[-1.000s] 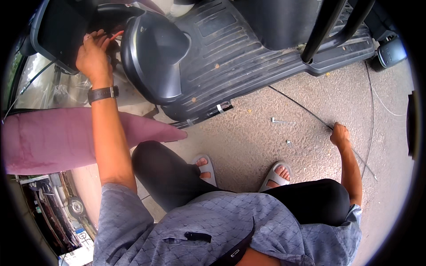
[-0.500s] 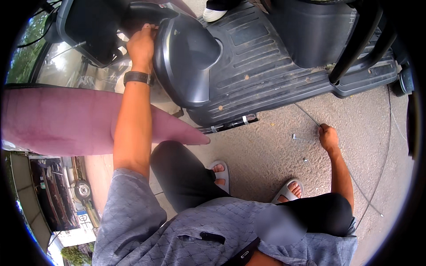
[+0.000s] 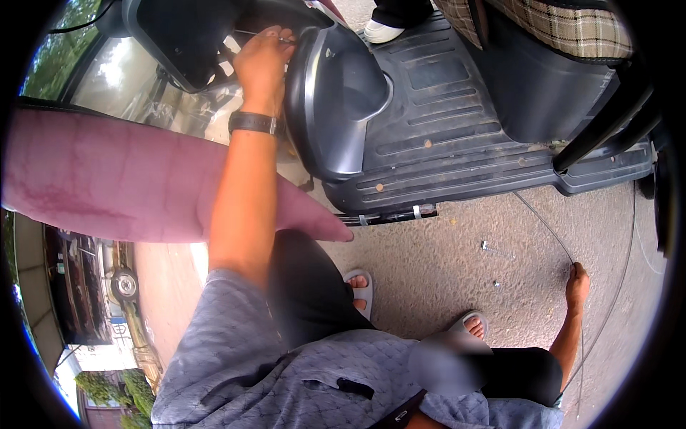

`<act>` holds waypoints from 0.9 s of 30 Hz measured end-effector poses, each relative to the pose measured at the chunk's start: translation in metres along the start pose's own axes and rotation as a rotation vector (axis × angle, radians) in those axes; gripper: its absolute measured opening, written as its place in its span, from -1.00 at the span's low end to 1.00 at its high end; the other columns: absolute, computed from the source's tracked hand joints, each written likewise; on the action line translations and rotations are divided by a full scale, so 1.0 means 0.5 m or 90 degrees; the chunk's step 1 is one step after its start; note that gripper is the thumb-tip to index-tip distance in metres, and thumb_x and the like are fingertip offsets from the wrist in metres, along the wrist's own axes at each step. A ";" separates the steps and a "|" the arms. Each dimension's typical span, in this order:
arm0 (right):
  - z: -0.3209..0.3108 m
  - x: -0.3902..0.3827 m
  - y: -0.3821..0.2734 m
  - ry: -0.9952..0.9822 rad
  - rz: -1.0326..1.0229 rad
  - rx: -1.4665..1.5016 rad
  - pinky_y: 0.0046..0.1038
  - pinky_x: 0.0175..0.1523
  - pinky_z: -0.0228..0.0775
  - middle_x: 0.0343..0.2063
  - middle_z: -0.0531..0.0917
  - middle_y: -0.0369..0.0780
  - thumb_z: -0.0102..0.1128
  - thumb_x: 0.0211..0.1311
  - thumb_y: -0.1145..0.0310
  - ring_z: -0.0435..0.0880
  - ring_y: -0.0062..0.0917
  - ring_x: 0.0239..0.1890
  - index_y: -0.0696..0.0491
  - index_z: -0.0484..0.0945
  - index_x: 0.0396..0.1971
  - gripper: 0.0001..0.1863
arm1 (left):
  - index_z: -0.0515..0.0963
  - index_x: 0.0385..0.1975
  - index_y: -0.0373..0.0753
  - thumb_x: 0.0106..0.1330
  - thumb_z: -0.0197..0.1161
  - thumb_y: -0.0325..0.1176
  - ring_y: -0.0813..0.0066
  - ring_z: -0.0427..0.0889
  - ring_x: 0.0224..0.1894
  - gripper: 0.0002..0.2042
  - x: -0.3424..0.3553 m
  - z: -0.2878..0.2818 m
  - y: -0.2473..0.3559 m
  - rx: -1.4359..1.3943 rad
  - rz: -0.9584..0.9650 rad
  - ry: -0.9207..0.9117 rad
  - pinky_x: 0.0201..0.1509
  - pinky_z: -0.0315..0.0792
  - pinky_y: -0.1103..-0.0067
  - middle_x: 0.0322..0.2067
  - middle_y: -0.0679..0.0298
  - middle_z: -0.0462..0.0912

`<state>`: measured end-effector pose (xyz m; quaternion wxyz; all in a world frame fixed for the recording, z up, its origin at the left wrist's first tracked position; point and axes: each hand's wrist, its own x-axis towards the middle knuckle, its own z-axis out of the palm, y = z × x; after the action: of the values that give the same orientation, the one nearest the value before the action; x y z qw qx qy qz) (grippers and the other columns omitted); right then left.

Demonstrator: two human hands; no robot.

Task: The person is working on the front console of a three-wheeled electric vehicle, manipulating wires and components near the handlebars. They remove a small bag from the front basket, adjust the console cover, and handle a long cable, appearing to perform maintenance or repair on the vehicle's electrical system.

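Note:
My left hand (image 3: 261, 70) reaches inside the black front column (image 3: 336, 100) of a small vehicle. Its fingers are pinched together, and a thin line shows beside them; what they hold is too small to name. Out to the right, low over the ground, my right hand (image 3: 577, 287) is closed around a thin dark cable (image 3: 544, 223). One stretch of this cable rises to the underside of the vehicle's ribbed black footboard (image 3: 457, 154). Its other stretch hangs from the hand toward the near right.
A bolt-like metal piece (image 3: 487, 247) and a smaller metal piece (image 3: 496, 284) lie on the concrete. A mauve body panel (image 3: 128, 175) juts under my left arm. Another person's white shoe (image 3: 383, 31) rests on the footboard. Black bars (image 3: 600, 136) and a plaid seat (image 3: 572, 25) are at far right.
My right hand has moved right and toward me with the cable, which now stretches longer below the footboard. My left hand stays at the column, fingers still pinched. The whole view has shifted slightly.

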<state>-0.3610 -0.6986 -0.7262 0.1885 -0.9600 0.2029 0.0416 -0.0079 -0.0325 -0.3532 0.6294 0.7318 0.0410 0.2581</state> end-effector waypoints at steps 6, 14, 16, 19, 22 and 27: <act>-0.011 -0.025 0.039 0.011 0.029 -0.034 -0.05 -0.10 0.47 -0.24 0.68 0.09 0.06 0.47 0.24 0.64 0.11 -0.15 0.11 0.59 -0.13 -0.74 | 0.73 -0.17 -0.45 0.36 0.31 -0.50 0.47 0.70 -0.14 -0.83 0.031 -0.012 -0.028 0.219 0.015 -0.031 0.00 0.57 0.60 -0.16 0.16 0.77; 0.000 0.034 -0.142 -0.144 -0.033 0.033 -0.08 -0.02 0.53 -0.23 0.73 0.09 0.30 0.19 0.34 0.71 0.04 -0.14 0.13 0.63 -0.04 -0.66 | 0.67 -0.20 -0.45 0.43 0.32 -0.39 0.57 0.69 -0.37 -0.80 0.011 0.017 -0.001 0.101 -0.010 0.077 -0.26 0.61 0.66 -0.35 0.23 0.73; 0.005 0.060 -0.217 -0.175 -0.068 0.016 -0.11 0.01 0.55 -0.20 0.74 0.10 0.36 0.15 0.35 0.73 0.02 -0.11 0.11 0.59 0.07 -0.55 | 0.68 -0.19 -0.44 0.42 0.32 -0.41 0.58 0.68 -0.39 -0.82 0.010 0.013 -0.002 0.068 0.007 0.067 -0.26 0.61 0.67 -0.36 0.23 0.73; 0.032 0.097 -0.281 -0.226 -0.104 0.069 -0.16 -0.01 0.57 -0.24 0.75 0.09 0.40 0.17 0.29 0.76 -0.05 -0.14 0.15 0.54 0.17 -0.44 | 0.72 -0.27 -0.42 0.39 0.32 -0.44 0.61 0.67 -0.43 -0.85 0.030 0.008 -0.027 0.194 0.040 0.084 -0.27 0.58 0.68 -0.43 0.26 0.74; 0.077 0.130 -0.337 -0.230 -0.100 0.163 -0.27 -0.11 0.57 -0.35 0.77 0.03 0.40 0.21 0.27 0.78 -0.17 -0.28 0.14 0.56 0.16 -0.47 | 0.73 -0.34 -0.42 0.33 0.34 -0.48 0.63 0.65 -0.45 -0.88 0.041 0.009 -0.048 0.217 0.089 0.085 -0.28 0.54 0.67 -0.47 0.27 0.73; 0.094 0.148 -0.396 -0.191 -0.163 0.171 -0.37 -0.32 0.42 -0.58 0.65 -0.17 0.33 0.31 0.33 0.53 -0.46 -0.51 0.18 0.69 -0.26 -0.80 | 0.73 -0.33 -0.42 0.32 0.39 -0.48 0.67 0.58 -0.49 -0.89 0.040 0.003 -0.058 0.152 0.035 0.081 -0.36 0.47 0.67 -0.53 0.31 0.70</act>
<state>-0.2133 -0.5406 -0.7128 0.3462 -0.9272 0.0531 0.1326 0.0177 -0.0199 -0.3741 0.5268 0.7844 0.0909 0.3144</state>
